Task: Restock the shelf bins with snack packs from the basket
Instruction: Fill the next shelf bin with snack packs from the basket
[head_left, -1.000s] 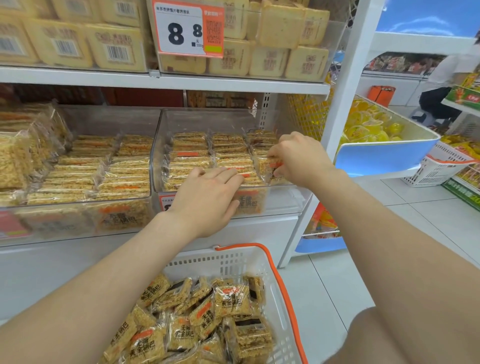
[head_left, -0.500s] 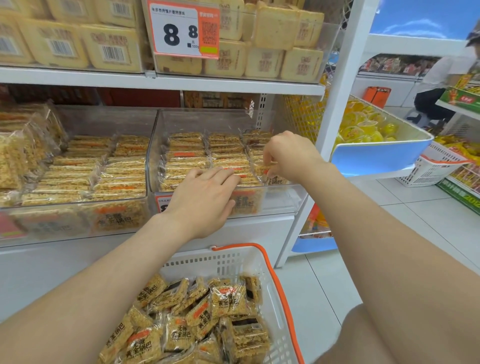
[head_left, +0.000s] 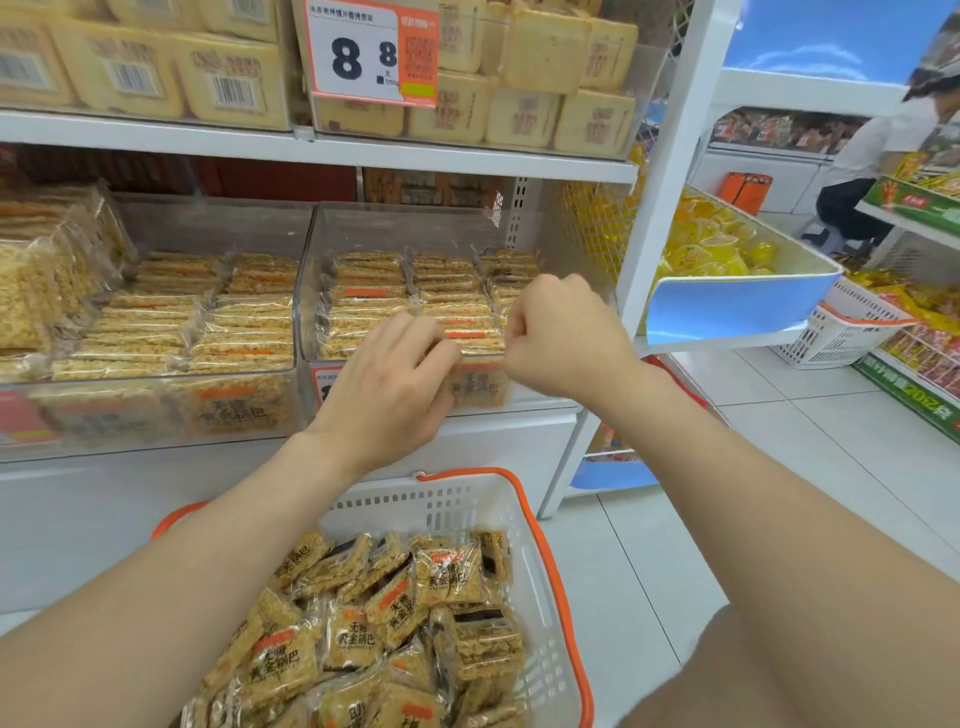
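Snack packs (head_left: 358, 629) of golden rice crisps in clear wrap fill the white basket (head_left: 550, 597) with an orange rim, low in view. On the middle shelf, a clear bin (head_left: 566, 249) holds three rows of the same packs (head_left: 374, 291). My left hand (head_left: 389, 387) reaches over the bin's front wall, and its bent fingers rest on the front packs of the middle row. My right hand (head_left: 563, 335) hovers at the bin's front right with fingers curled tight, pinching the wrapper of a front pack; the pinch itself is mostly hidden.
A second clear bin (head_left: 208, 228) to the left holds similar packs. The shelf above carries pale yellow blocks and a price tag (head_left: 371, 52). A blue-edged bin of yellow jellies (head_left: 737, 306) juts out on the right. Another white basket (head_left: 841, 338) stands on the tiled floor, and a person (head_left: 878, 171) sits beyond.
My right hand has drawn back from the right row toward the bin's front and closed up. The left hand's fingers have bent and shifted right, closer to the right hand.
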